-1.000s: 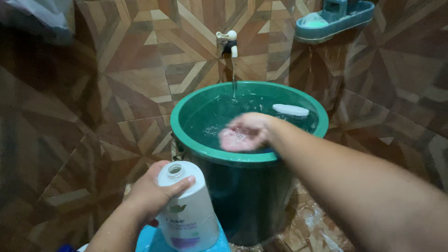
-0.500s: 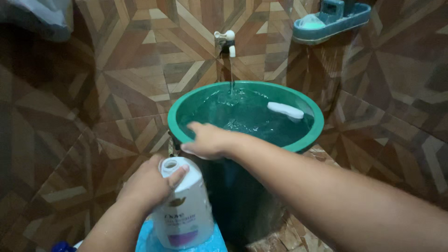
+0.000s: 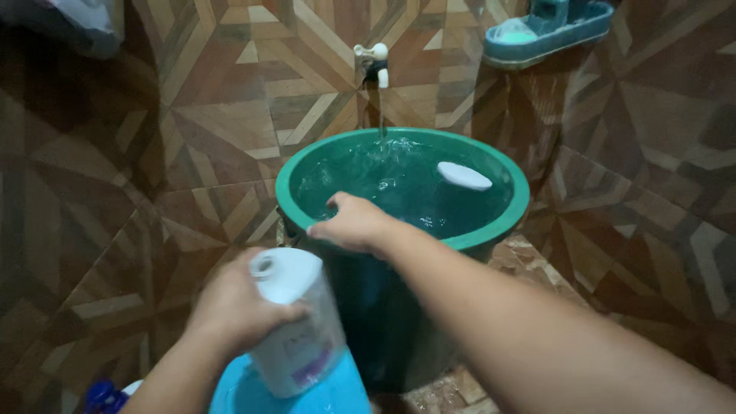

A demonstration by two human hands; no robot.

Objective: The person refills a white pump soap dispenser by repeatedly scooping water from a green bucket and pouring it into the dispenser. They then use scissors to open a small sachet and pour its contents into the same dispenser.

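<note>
White bottle [image 3: 295, 326] gripped in the left hand [image 3: 238, 307]; right hand [image 3: 354, 224] hovers empty, fingers loosely spread, by the bucket [image 3: 515, 222] rim. Best keep that bottle upright.

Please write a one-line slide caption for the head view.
Left hand grips a white bottle; right hand hovers at a green bucket filling under a tap.

Your left hand [image 3: 234, 307] grips one package: white rounded plastic bottle [image 3: 295, 322] with round cap opening on top, tilted, low in view, beside green bucket [image 3: 399, 307]. Bottle's front label [image 3: 303, 356]: pale with purple patch, blurred. You see no signs, no screens.
</note>
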